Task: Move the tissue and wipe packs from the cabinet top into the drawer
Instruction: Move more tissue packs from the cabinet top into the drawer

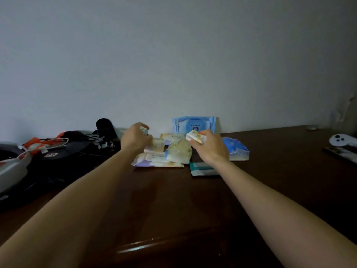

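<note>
Two hands reach over the dark cabinet top (270, 171). Left hand (135, 139) pinches a small pale pack (144, 130); right hand (209, 147) grips a yellow-white pack (194, 136). Blue, lilac and teal packs (158, 161) lie nearby.

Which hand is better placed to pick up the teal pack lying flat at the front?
Right. The right hand is directly above the teal pack, though it already holds a small pack.

Plain pale wall (173, 55) rising behind the dark polished wooden cabinet top (173, 200). Dim light, with one glossy streak near the cabinet's front edge. Cracked, peeling patch on the wall above the cabinet's far right corner.
</note>
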`<state>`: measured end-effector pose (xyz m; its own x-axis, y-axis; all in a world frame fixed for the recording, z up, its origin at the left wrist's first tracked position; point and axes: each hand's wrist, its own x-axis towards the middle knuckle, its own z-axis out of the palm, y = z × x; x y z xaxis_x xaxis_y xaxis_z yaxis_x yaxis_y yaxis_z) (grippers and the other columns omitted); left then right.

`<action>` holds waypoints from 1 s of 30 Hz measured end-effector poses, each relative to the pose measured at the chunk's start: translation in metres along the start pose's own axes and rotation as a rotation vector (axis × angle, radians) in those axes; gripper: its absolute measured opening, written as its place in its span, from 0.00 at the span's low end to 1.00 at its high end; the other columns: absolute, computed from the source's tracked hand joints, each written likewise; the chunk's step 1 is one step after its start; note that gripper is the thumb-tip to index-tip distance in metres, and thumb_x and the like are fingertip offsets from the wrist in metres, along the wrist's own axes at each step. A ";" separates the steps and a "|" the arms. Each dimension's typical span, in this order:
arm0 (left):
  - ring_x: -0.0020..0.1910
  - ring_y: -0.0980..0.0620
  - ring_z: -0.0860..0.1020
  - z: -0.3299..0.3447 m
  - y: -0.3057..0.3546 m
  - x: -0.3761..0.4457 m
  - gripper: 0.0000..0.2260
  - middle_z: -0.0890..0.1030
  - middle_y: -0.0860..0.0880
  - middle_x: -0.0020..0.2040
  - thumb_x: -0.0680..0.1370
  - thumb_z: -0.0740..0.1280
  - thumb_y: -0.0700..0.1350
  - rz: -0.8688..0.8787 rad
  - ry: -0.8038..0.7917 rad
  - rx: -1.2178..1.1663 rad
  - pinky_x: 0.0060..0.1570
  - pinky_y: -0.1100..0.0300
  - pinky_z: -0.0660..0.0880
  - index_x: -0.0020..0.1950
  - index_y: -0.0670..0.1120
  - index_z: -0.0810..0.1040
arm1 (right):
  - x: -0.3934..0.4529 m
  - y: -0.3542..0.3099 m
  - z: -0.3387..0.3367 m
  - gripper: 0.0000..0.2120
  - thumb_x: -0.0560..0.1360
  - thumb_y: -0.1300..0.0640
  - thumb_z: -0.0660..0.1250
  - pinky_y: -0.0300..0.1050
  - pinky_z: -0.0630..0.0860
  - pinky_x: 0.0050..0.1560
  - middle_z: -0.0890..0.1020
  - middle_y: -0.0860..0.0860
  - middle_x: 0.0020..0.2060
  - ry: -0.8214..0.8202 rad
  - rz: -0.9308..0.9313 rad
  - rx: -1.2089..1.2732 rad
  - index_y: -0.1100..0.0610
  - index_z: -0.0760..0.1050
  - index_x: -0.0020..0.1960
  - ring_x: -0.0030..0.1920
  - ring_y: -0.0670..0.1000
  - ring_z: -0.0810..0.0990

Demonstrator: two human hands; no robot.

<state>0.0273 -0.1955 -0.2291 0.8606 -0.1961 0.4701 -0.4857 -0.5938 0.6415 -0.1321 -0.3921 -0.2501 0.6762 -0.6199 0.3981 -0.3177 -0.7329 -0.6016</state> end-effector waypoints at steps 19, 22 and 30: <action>0.38 0.52 0.85 -0.105 -0.018 -0.316 0.10 0.83 0.45 0.45 0.75 0.69 0.39 -0.401 0.065 -0.901 0.35 0.57 0.80 0.54 0.49 0.80 | -0.273 -0.054 0.000 0.21 0.70 0.27 0.64 0.55 0.81 0.52 0.81 0.41 0.54 -0.220 -0.020 0.685 0.36 0.71 0.58 0.53 0.47 0.82; 0.46 0.46 0.85 -0.100 -0.045 -0.395 0.09 0.85 0.43 0.48 0.74 0.73 0.45 -0.631 -0.010 -1.053 0.44 0.52 0.82 0.54 0.48 0.82 | -0.342 -0.032 0.022 0.16 0.71 0.31 0.68 0.48 0.82 0.46 0.82 0.39 0.50 -0.191 -0.005 0.801 0.34 0.71 0.54 0.48 0.41 0.83; 0.48 0.42 0.84 -0.045 -0.157 -0.560 0.22 0.84 0.39 0.53 0.70 0.76 0.36 -1.273 -0.399 -1.004 0.36 0.54 0.81 0.63 0.44 0.80 | -0.482 0.097 0.121 0.18 0.74 0.39 0.71 0.42 0.76 0.29 0.80 0.47 0.56 -0.691 0.505 0.637 0.44 0.73 0.60 0.47 0.47 0.82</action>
<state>-0.3848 0.0421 -0.5658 0.6621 -0.2806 -0.6949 0.7455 0.1523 0.6488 -0.4080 -0.1304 -0.5837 0.8572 -0.3705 -0.3576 -0.3957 -0.0295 -0.9179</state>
